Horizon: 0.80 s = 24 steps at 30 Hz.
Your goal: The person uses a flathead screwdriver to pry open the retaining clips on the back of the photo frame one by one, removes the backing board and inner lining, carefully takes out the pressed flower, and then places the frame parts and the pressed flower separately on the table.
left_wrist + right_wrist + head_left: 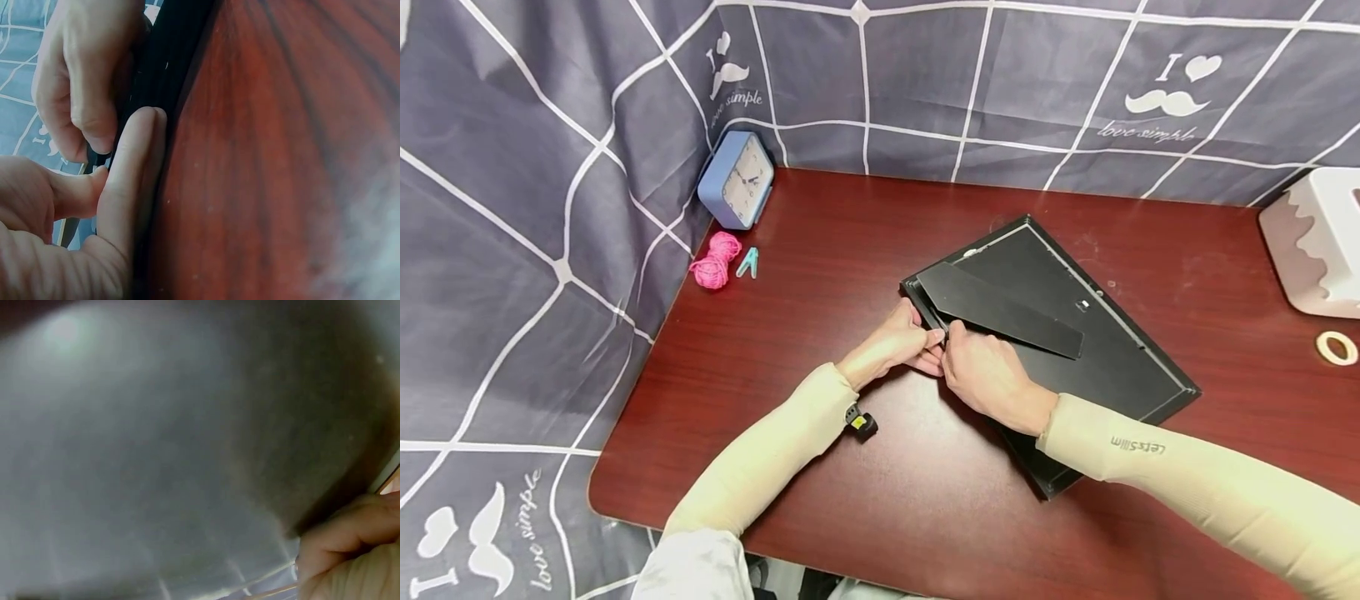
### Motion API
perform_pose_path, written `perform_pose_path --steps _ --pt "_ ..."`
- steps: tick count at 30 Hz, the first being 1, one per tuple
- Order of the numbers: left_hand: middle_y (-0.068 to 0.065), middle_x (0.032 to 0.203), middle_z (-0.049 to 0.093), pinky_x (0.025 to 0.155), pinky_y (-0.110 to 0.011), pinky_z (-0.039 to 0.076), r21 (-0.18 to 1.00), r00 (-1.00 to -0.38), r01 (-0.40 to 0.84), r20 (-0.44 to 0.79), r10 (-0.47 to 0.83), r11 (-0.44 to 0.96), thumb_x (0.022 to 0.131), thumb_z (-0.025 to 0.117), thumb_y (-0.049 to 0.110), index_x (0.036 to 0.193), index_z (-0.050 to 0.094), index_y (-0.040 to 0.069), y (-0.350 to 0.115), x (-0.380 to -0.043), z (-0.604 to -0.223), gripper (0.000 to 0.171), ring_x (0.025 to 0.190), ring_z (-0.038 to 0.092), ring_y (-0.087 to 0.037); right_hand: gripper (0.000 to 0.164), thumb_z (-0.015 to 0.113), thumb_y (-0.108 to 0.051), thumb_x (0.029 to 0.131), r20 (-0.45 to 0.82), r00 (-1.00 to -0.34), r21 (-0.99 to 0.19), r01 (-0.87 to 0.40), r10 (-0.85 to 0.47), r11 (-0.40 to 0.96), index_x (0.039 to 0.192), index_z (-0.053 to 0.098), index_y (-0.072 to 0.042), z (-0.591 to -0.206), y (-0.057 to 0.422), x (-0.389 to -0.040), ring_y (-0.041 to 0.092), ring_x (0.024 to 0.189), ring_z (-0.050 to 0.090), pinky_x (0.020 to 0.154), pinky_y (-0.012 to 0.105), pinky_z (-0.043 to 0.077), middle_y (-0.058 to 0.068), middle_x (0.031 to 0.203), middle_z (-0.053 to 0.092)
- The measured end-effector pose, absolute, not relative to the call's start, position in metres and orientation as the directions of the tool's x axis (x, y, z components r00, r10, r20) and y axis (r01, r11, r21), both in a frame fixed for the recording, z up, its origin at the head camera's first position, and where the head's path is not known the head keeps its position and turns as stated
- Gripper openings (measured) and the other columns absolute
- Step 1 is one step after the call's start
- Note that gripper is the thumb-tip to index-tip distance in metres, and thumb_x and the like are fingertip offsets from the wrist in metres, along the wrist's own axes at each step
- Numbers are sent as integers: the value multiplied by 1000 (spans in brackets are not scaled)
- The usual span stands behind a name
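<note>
A black picture frame (1120, 350) lies face down on the table, its back panel and flat stand leg (1000, 308) upward. Its left corner side is between both hands. My left hand (904, 342) grips this side, fingers along the outer edge and thumb over the inner edge, as the left wrist view shows of the frame's rim (169, 56). Beside that thumb, my right hand (988, 371) has curled fingers pinching at the rim's inner edge; I cannot tell what small part sits under the fingertips. In the right wrist view the grey back panel (156, 456) fills most of the picture.
At the back left stand a blue alarm clock (737, 179), a pink yarn skein (715, 260) and a teal clip (748, 262). On the right are a white and pink box (1318, 242) and a roll of tape (1337, 348). A grey checked curtain (925, 83) hangs behind the table (820, 283).
</note>
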<state>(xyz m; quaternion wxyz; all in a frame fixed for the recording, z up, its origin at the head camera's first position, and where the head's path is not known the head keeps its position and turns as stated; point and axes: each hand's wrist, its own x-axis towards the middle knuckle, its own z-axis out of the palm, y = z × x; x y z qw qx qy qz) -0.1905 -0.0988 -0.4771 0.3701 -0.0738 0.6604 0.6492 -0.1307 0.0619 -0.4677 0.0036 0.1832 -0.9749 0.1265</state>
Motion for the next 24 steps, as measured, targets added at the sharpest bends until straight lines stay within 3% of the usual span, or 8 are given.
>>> perform_pose_path --steps 5,10,13,15,18,21,24 --pt "-41 105 75 77 -41 74 804 -714 -572 -586 382 163 109 59 1 103 27 10 -96 -191 -476 34 63 77 -22 19 64 -11 101 210 -872 -113 -470 -442 875 91 52 -1 -474 64 -127 24 48 62 39 40 55 2 59 52" --pt "-44 113 72 78 -40 74 806 -709 -567 -583 398 171 109 60 1 104 28 9 -91 -193 -477 33 61 76 -19 21 71 -10 99 325 -785 64 -538 -527 841 98 58 6 -479 71 -124 21 49 61 39 37 55 3 59 55" --pt "-45 115 70 78 -40 74 807 -702 -568 -577 417 161 109 60 0 105 27 8 -86 -195 -478 33 59 76 -18 22 72 -10 97 345 -767 141 -527 -541 838 100 61 9 -478 75 -123 20 49 62 39 35 55 4 60 56" --pt "-44 108 73 78 -41 74 808 -697 -567 -574 429 160 110 58 1 107 30 6 -85 -196 -477 29 59 76 -19 21 73 -10 96 319 -794 118 -509 -518 853 97 59 6 -476 76 -125 22 50 63 40 36 56 5 60 58" --pt "-32 88 77 76 -40 74 801 -689 -568 -588 423 188 110 57 1 121 34 -3 -89 -198 -475 26 60 76 -21 19 70 -9 96 213 -869 -17 -460 -446 888 97 56 3 -472 71 -126 28 52 66 43 41 58 7 62 58" --pt "-16 73 72 74 -39 73 788 -679 -574 -610 408 224 111 56 1 139 29 -10 -93 -198 -474 41 59 76 -22 17 65 -10 97 89 -927 -171 -374 -364 911 98 53 2 -468 64 -126 32 54 66 45 45 59 7 62 57" --pt "-16 73 72 73 -38 73 778 -673 -587 -623 398 224 111 56 2 145 20 -8 -93 -200 -472 51 58 75 -22 15 59 -11 99 29 -953 -253 -299 -302 920 96 51 1 -465 63 -127 32 54 66 45 48 58 5 60 54"
